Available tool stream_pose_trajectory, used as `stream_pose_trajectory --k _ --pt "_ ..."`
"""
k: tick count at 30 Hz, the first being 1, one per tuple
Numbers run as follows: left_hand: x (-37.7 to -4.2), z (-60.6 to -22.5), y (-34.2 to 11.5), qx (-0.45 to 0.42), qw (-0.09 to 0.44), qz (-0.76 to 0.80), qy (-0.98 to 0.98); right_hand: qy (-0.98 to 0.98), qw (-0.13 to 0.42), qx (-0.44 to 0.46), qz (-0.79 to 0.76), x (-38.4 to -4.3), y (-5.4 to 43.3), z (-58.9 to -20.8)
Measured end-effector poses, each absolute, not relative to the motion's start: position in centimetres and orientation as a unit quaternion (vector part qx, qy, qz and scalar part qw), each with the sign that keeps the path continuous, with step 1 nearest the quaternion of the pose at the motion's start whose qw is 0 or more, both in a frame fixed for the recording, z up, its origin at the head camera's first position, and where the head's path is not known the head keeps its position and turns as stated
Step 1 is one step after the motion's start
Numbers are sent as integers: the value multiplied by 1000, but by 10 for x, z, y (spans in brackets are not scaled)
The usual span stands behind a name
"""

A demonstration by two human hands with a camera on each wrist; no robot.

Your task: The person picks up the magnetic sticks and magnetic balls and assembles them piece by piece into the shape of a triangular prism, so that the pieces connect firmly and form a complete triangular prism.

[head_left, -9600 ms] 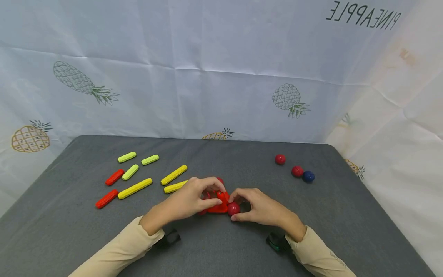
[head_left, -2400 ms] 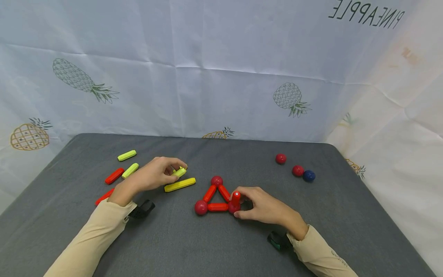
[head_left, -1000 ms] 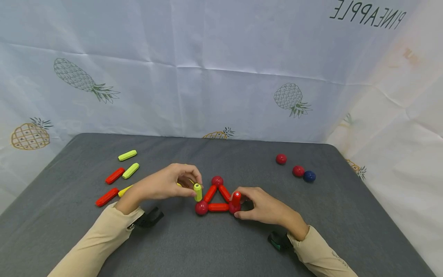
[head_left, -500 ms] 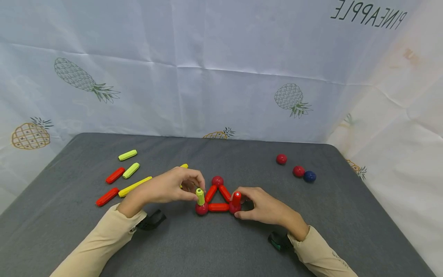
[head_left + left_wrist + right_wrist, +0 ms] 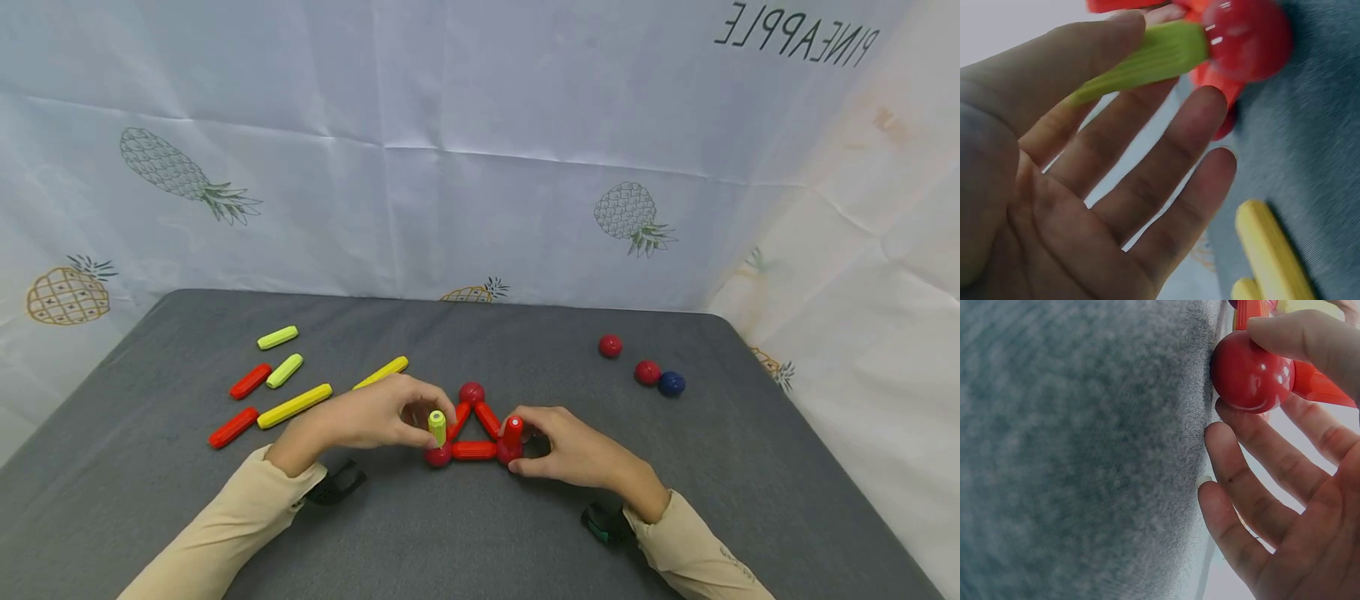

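Note:
A flat triangle of red rods (image 5: pixel 475 451) joined by red balls lies on the table. My left hand (image 5: pixel 367 414) pinches a short lime-green rod (image 5: pixel 437 427) between thumb and fingers, upright on the left corner ball (image 5: pixel 438 456). In the left wrist view the rod's end (image 5: pixel 1188 47) meets the red ball (image 5: pixel 1249 39). With thumb and fingertips, my right hand (image 5: pixel 573 446) holds the right corner ball (image 5: pixel 509 452), from which a red rod (image 5: pixel 513 431) stands up. The far corner ball (image 5: pixel 472 392) is untouched. Fingers partly cover the triangle's left side.
To the left lie two lime rods (image 5: pixel 285 371), two red rods (image 5: pixel 233 427) and longer yellow rods (image 5: pixel 295 406), one partly behind my left hand. Two loose red balls (image 5: pixel 647 372) and a blue ball (image 5: pixel 671 383) sit at the back right. A pineapple-print curtain (image 5: pixel 525 208) hangs behind.
My left hand has brought the lime rod rightward from the loose rods and lowered it onto the left corner ball. The right hand has stayed on its ball through the recent frames.

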State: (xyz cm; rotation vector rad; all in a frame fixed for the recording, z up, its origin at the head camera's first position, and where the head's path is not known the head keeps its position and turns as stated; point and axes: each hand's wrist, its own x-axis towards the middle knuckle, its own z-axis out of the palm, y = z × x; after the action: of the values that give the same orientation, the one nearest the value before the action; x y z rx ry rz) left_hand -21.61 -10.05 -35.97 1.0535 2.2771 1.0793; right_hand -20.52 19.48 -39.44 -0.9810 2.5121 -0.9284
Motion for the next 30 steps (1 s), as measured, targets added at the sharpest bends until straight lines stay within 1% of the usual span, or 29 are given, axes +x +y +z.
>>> stream_pose_trajectory --k 5,20,25,30 --pt "-216 -366 -95 384 205 350 829 873 146 -338 -321 -205 195 -396" --pt "-209 -362 -88 399 162 284 857 869 143 -343 -326 -205 195 -395" --pt "-211 -363 -89 395 175 302 850 866 136 -342 -339 -205 196 -396" --pt "-217 -370 -94 391 201 334 834 864 106 -346 -349 -205 197 -396"
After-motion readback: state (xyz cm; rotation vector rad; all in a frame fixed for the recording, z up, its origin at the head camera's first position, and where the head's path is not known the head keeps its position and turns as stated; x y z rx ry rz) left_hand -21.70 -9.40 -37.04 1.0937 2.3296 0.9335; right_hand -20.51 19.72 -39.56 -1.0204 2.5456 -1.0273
